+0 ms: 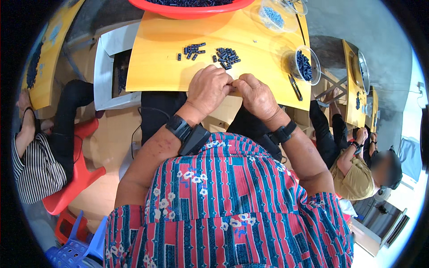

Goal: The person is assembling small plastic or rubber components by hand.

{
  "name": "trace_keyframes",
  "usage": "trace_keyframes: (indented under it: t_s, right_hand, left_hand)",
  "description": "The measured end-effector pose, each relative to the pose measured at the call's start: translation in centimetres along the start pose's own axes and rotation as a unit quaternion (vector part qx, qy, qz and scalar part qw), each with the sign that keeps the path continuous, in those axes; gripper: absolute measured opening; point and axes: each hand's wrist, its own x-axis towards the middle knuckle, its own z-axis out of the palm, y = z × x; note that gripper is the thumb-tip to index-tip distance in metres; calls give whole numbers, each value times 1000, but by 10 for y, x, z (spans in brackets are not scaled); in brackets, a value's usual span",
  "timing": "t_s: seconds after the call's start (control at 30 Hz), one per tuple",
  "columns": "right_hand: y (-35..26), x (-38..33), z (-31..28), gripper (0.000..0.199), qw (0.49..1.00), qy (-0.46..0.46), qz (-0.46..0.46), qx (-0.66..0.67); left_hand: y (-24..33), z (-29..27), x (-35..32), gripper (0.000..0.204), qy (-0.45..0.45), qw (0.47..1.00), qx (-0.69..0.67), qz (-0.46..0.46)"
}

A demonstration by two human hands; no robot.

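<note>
At the near edge of the yellow table (156, 67), my left hand (209, 89) and my right hand (257, 96) meet with fingertips pinched together. What they pinch is too small and too covered by the fingers to make out. Just beyond my hands lie two loose groups of small black cylindrical parts: a left group (193, 50) and a right group (227, 57). A clear round tub (315, 67) filled with similar dark parts (304, 66) stands to the right. Beside it lies a slim black tool (295, 87), its kind unclear.
A red basin (192, 11) of dark pieces sits at the far edge. Clear containers (276, 17) with pale blue bits stand far right. An open white box (103, 76) is left of the table. People work at neighbouring tables on both sides, one on a red chair (80, 165).
</note>
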Motion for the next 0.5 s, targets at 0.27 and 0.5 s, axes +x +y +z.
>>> trace_keyframes:
  t_s: [0.27,0.5]
  right_hand:
    - [10,0,0,29,999,-25,-32,-7]
    - [10,2,2,10,979,9,93,179]
  left_hand:
    - [-1,-2,2,12,1,999,36,5]
    - [-2,-4,0,13,-19,1000,16,8]
